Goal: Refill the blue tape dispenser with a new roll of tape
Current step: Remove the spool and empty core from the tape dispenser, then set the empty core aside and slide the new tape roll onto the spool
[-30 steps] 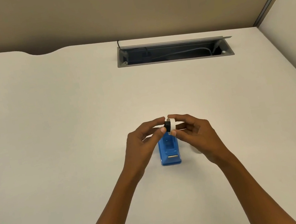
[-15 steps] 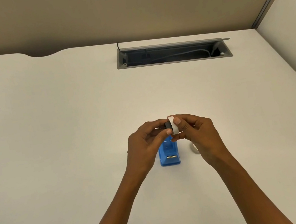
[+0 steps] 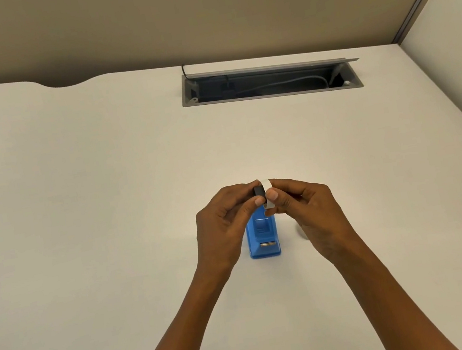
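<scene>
The left hand pinches a black hub. The right hand grips the white tape roll against it, above the blue dispenser on the desk.

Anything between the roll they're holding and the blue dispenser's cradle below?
Nothing visible does. Left hand pinches the black core, right hand the white tape roll, directly above the blue dispenser, whose open top shows.

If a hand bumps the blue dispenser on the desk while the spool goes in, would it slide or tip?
The dispenser looks small and plastic, so it is probably light and apt to slide on the smooth desk. Its base looks wider than its top, so tipping seems less likely. Neither hand steadies it now.
</scene>
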The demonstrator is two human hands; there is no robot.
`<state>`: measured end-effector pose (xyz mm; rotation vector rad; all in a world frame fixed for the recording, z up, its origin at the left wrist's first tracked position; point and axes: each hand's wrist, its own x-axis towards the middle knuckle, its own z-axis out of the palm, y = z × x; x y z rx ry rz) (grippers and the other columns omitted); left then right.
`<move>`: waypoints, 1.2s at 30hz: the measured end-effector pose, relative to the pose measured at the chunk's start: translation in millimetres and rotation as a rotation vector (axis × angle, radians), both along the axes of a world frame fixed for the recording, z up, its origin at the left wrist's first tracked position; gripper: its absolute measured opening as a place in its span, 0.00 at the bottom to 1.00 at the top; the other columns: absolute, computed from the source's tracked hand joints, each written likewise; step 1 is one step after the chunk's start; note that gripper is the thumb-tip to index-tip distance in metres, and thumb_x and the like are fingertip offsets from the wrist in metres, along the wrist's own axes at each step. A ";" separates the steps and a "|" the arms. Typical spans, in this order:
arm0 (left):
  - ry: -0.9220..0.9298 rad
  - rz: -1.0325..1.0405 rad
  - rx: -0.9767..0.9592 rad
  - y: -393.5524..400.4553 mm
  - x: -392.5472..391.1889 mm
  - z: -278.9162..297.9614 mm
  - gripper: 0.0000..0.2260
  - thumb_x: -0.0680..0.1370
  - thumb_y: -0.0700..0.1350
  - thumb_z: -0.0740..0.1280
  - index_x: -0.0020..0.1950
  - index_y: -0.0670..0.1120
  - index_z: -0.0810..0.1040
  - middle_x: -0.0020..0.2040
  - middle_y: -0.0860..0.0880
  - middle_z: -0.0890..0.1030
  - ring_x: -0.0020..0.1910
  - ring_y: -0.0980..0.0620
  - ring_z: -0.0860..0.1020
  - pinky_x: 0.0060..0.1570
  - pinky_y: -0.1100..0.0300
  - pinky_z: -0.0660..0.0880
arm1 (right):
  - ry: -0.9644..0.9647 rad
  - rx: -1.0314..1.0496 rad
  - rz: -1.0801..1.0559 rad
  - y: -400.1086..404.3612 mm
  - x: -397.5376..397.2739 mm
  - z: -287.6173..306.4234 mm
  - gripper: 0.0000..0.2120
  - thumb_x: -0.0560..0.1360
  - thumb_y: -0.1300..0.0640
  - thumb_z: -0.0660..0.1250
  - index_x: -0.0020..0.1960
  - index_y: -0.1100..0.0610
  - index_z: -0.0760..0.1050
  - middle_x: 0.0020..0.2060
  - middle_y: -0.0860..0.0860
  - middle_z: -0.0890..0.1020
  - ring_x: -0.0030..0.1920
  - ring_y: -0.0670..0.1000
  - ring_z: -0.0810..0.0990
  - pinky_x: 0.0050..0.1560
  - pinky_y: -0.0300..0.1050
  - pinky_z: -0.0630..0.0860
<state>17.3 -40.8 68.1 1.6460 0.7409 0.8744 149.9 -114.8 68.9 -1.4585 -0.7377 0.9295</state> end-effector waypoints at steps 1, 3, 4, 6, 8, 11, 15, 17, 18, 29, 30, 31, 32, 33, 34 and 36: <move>-0.009 0.005 -0.008 0.2 -0.2 0.5 0.10 0.73 0.47 0.67 0.53 0.56 0.78 0.49 0.58 0.81 0.50 0.62 0.79 0.50 0.72 0.73 | -0.015 -0.002 0.000 0.1 -0.2 -0.2 0.18 0.66 0.45 0.70 0.53 0.52 0.82 0.46 0.50 0.86 0.45 0.51 0.85 0.52 0.48 0.81; -0.011 0.003 -0.026 1.3 -0.4 0.6 0.10 0.73 0.45 0.67 0.52 0.57 0.78 0.49 0.58 0.82 0.50 0.61 0.79 0.50 0.72 0.73 | -0.030 0.003 0.006 0.2 -0.8 -0.1 0.19 0.67 0.46 0.70 0.55 0.54 0.82 0.49 0.51 0.85 0.45 0.51 0.85 0.55 0.51 0.80; -0.010 0.000 -0.033 1.8 -0.3 0.7 0.10 0.74 0.45 0.68 0.52 0.57 0.79 0.49 0.58 0.82 0.50 0.61 0.80 0.49 0.72 0.73 | -0.027 0.010 0.008 0.1 -1.4 0.0 0.19 0.67 0.47 0.70 0.55 0.54 0.81 0.49 0.51 0.85 0.46 0.51 0.85 0.56 0.51 0.79; -0.016 0.006 -0.072 2.1 -0.6 0.8 0.09 0.74 0.46 0.67 0.51 0.58 0.79 0.47 0.59 0.83 0.48 0.60 0.81 0.49 0.71 0.73 | -0.024 0.029 0.015 -0.4 -1.6 -0.2 0.19 0.67 0.48 0.71 0.56 0.53 0.80 0.51 0.52 0.84 0.49 0.50 0.84 0.57 0.48 0.78; -0.043 0.017 -0.155 2.0 -1.8 1.0 0.08 0.75 0.47 0.66 0.49 0.59 0.80 0.43 0.60 0.85 0.46 0.58 0.82 0.48 0.70 0.75 | -0.042 0.067 0.041 -0.5 -0.7 0.2 0.16 0.67 0.53 0.72 0.56 0.49 0.80 0.53 0.52 0.82 0.54 0.48 0.81 0.54 0.39 0.77; -0.083 0.035 -0.287 5.4 -4.9 1.4 0.06 0.73 0.50 0.66 0.47 0.58 0.82 0.43 0.60 0.85 0.44 0.57 0.83 0.46 0.70 0.76 | -0.036 0.123 0.065 -0.5 4.1 0.1 0.18 0.69 0.62 0.72 0.57 0.48 0.79 0.56 0.50 0.82 0.57 0.47 0.80 0.53 0.36 0.77; -0.107 0.043 -0.415 11.2 -8.9 0.8 0.06 0.73 0.48 0.67 0.44 0.58 0.83 0.43 0.59 0.85 0.43 0.56 0.84 0.43 0.71 0.75 | 0.016 0.139 0.011 2.0 12.5 -3.1 0.20 0.69 0.64 0.72 0.59 0.48 0.79 0.55 0.45 0.83 0.56 0.46 0.81 0.51 0.35 0.77; -0.100 0.030 -0.436 9.7 -8.5 0.4 0.06 0.73 0.48 0.68 0.44 0.58 0.83 0.43 0.59 0.85 0.44 0.56 0.84 0.43 0.72 0.75 | 0.030 0.136 -0.014 4.7 17.5 -5.5 0.21 0.69 0.64 0.72 0.59 0.46 0.78 0.53 0.43 0.84 0.56 0.45 0.81 0.50 0.34 0.77; -0.096 0.019 -0.444 8.3 -8.0 -0.4 0.06 0.73 0.47 0.68 0.45 0.58 0.83 0.43 0.59 0.85 0.44 0.56 0.84 0.43 0.72 0.75 | 0.036 0.138 -0.023 6.5 20.3 -6.3 0.21 0.69 0.64 0.72 0.58 0.46 0.79 0.53 0.43 0.84 0.56 0.45 0.81 0.50 0.34 0.77; -0.094 -0.008 -0.494 6.1 -7.8 -4.5 0.09 0.72 0.46 0.69 0.51 0.50 0.83 0.47 0.54 0.85 0.46 0.52 0.84 0.45 0.69 0.76 | -0.284 -0.087 -0.197 64.1 50.6 -34.7 0.22 0.65 0.60 0.77 0.58 0.57 0.78 0.49 0.50 0.84 0.45 0.41 0.82 0.49 0.31 0.77; -0.089 -0.001 -0.498 6.5 -8.5 -5.1 0.08 0.73 0.46 0.69 0.51 0.50 0.83 0.47 0.54 0.85 0.46 0.52 0.84 0.44 0.69 0.76 | -0.331 -0.114 -0.184 68.9 51.1 -39.8 0.22 0.66 0.59 0.77 0.59 0.57 0.78 0.50 0.51 0.84 0.47 0.44 0.82 0.51 0.32 0.77; -0.086 0.007 -0.502 6.9 -9.2 -5.5 0.08 0.72 0.46 0.69 0.51 0.50 0.83 0.47 0.54 0.85 0.46 0.53 0.84 0.44 0.70 0.76 | -0.371 -0.135 -0.168 73.2 51.4 -44.8 0.22 0.66 0.59 0.77 0.59 0.57 0.78 0.52 0.53 0.84 0.48 0.47 0.82 0.51 0.31 0.76; -0.082 0.014 -0.504 7.2 -9.7 -5.7 0.08 0.73 0.45 0.69 0.51 0.51 0.83 0.47 0.55 0.85 0.46 0.53 0.84 0.44 0.70 0.76 | -0.403 -0.153 -0.153 77.2 51.5 -49.6 0.23 0.66 0.60 0.76 0.60 0.58 0.78 0.53 0.53 0.83 0.49 0.48 0.81 0.50 0.29 0.74; -0.078 0.018 -0.506 7.3 -10.1 -5.9 0.08 0.73 0.45 0.69 0.51 0.51 0.83 0.47 0.55 0.85 0.46 0.53 0.84 0.43 0.70 0.76 | -0.423 -0.170 -0.143 80.5 51.6 -53.7 0.23 0.66 0.60 0.76 0.60 0.58 0.77 0.53 0.54 0.83 0.49 0.48 0.80 0.48 0.26 0.73; -0.076 0.021 -0.508 7.5 -10.4 -6.3 0.08 0.73 0.45 0.69 0.51 0.51 0.83 0.47 0.54 0.85 0.46 0.53 0.83 0.43 0.70 0.76 | -0.431 -0.187 -0.136 83.7 51.8 -57.5 0.23 0.66 0.60 0.76 0.60 0.58 0.77 0.54 0.54 0.83 0.49 0.48 0.79 0.45 0.24 0.73; -0.078 0.025 -0.517 7.8 -10.8 -6.5 0.08 0.73 0.44 0.69 0.51 0.50 0.83 0.48 0.53 0.85 0.46 0.53 0.84 0.43 0.70 0.76 | -0.426 -0.214 -0.129 89.0 52.6 -63.0 0.24 0.66 0.61 0.76 0.61 0.58 0.77 0.55 0.55 0.82 0.48 0.47 0.78 0.46 0.26 0.72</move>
